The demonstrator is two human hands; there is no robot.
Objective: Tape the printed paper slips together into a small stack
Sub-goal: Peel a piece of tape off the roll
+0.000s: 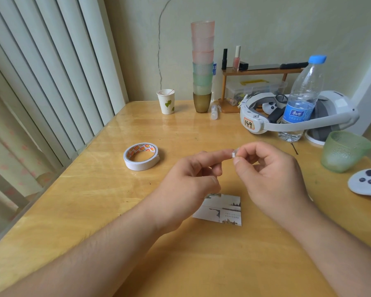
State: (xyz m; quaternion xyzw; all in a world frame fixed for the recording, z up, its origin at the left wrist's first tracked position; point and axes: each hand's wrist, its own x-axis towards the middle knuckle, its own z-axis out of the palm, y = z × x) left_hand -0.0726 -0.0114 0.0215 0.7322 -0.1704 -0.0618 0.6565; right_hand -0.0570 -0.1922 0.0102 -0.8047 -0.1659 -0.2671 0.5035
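Printed paper slips (220, 209) lie flat on the table (201, 264), nearest the viewer, below and between both hands. Above the slips, left hand (193, 181) and right hand (270, 174) pinch a small tape piece (234, 154) together. Tape roll (141, 156) lies beyond the slips, to their left.

left hand (193, 176) grip: fingers curled, pinching | right hand (270, 172) grip: pinching

One head-worn wide-angle view looks forward and down, close over the table (180, 264) (no second view).
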